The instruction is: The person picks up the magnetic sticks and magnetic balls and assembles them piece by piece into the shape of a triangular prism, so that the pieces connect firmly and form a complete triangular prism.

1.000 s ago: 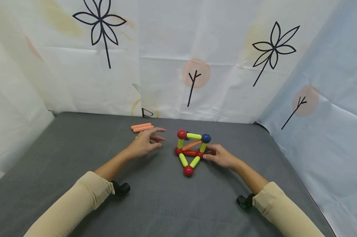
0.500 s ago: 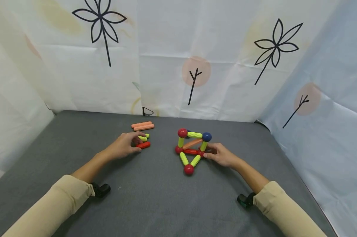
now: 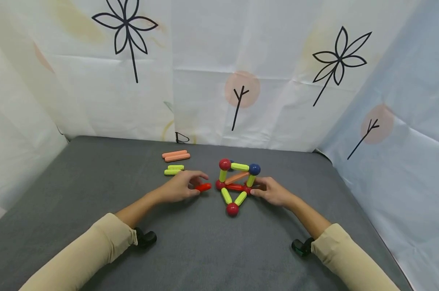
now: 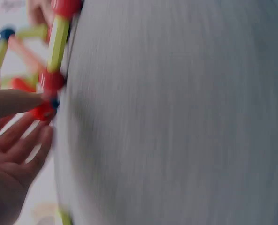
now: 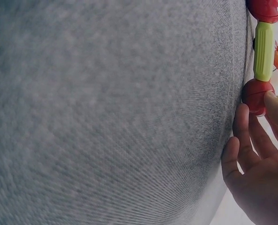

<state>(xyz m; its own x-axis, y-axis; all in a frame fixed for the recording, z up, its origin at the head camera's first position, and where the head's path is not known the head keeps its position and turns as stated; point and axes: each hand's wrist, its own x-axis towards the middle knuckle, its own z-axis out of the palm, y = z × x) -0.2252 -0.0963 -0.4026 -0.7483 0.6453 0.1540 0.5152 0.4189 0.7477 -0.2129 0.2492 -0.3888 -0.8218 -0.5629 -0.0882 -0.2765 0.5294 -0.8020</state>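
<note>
My left hand [image 3: 178,186] pinches a short red magnetic rod [image 3: 204,187] between thumb and fingers, its free end pointing at a structure of magnetic rods and balls. In the left wrist view the red rod [image 4: 41,113] appears close to a red ball [image 4: 52,80] of that structure. The structure has red balls, blue balls [image 3: 254,169], and yellow-green, orange and red rods; a front red ball [image 3: 232,209] rests on the table. My right hand [image 3: 273,191] holds the structure's right red ball [image 5: 257,96] between thumb and fingers.
Two orange rods [image 3: 177,157] lie at the back left of the grey table [image 3: 219,254]. Two yellow-green rods [image 3: 173,172] are just in front of them, behind my left hand. White printed cloth [image 3: 277,113] stands around the table's back and sides.
My left hand moved left to the loose rods, took up the red rod and brought it rightward near the structure. My right hand stayed on the structure's ball.
</note>
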